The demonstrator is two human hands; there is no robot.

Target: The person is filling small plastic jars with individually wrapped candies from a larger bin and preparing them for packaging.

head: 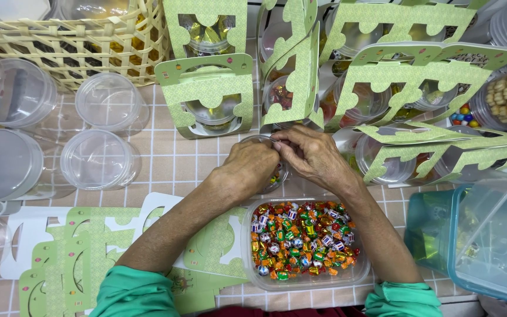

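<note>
Nearest the camera, a clear tub (306, 277) holds wrapped sweets in many colours. Just beyond it, both hands meet over a small clear jar (274, 176) with a few sweets inside: the left hand (247, 170) curls closed over its rim, and the right hand (313, 154) pinches narrowly at its top edge. Empty clear jars (99, 159) stand left, green card sleeves (208, 94) behind, and a woven basket (77, 50) on the checked tablecloth (171, 170).
</note>
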